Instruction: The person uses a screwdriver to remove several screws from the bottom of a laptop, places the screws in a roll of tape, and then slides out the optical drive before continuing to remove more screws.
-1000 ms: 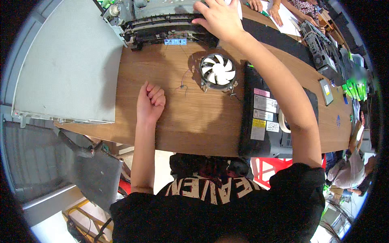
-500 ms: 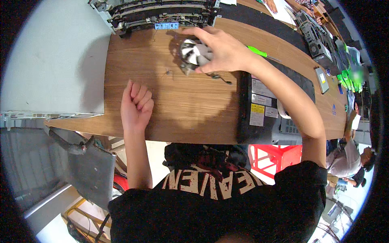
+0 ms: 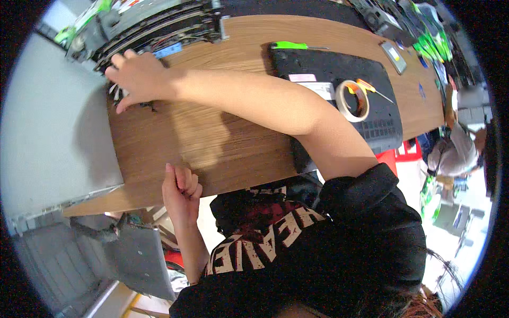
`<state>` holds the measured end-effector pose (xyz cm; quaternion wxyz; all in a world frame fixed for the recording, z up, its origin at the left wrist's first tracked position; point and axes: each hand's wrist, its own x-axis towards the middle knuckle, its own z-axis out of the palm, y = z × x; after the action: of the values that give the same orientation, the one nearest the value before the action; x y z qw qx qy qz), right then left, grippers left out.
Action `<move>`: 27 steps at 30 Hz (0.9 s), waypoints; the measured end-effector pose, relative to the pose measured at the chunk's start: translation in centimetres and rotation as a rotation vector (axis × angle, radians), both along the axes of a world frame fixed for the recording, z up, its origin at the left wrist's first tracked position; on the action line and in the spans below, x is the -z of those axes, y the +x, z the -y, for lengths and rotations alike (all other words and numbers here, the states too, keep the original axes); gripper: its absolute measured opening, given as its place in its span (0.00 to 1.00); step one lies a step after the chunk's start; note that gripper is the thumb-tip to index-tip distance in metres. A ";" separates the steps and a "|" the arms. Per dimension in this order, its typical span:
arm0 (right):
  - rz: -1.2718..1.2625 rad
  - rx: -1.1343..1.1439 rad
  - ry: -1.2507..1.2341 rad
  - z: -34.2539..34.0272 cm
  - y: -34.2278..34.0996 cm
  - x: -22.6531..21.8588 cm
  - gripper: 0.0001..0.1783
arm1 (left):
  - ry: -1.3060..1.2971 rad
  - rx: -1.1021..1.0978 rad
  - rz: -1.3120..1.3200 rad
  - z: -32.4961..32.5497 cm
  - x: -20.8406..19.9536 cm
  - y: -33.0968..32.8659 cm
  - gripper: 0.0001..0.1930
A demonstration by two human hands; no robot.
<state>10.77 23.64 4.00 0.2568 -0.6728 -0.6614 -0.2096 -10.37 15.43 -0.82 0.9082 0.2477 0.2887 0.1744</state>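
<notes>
My right hand (image 3: 139,77) reaches across to the far left of the table. Its thumb and fingers are spread around a small cooling fan (image 3: 117,93), whose light and dark blades show in the gap; a short dark cable hangs out under the palm. The rest of the fan is hidden by the hand. Close to the table's front edge, my left hand (image 3: 182,188) is curled with the thumb up, and what it holds, if anything, is out of sight.
A grey metal case (image 3: 58,122) stands left, an opened printer-like machine (image 3: 169,32) behind. A black laptop (image 3: 366,69) lies upside down on the wooden table (image 3: 212,153), bearing a tape roll (image 3: 339,106), an orange-handled screwdriver (image 3: 366,85) and a green-handled screwdriver (image 3: 289,45).
My right hand has carried the fan left, from in front of the machine to beside the grey case. The whole view has turned and shifted. My left hand stays curled.
</notes>
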 end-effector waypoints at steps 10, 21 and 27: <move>-0.403 0.563 0.043 32.0 13.3 -13.0 0.15 | -0.046 0.560 0.134 3.3 0.7 8.5 0.19; -1.602 0.612 0.268 62.3 19.0 4.5 0.37 | 0.243 0.675 -0.012 4.5 0.0 15.0 0.28; -1.549 0.436 0.280 59.4 17.5 4.1 0.31 | 0.273 0.707 -0.041 5.2 -0.3 16.2 0.30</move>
<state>28.31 -35.80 -0.10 0.6764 -0.7020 -0.1184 0.1889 5.81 10.28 -0.54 0.8649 0.4543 0.1776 -0.1180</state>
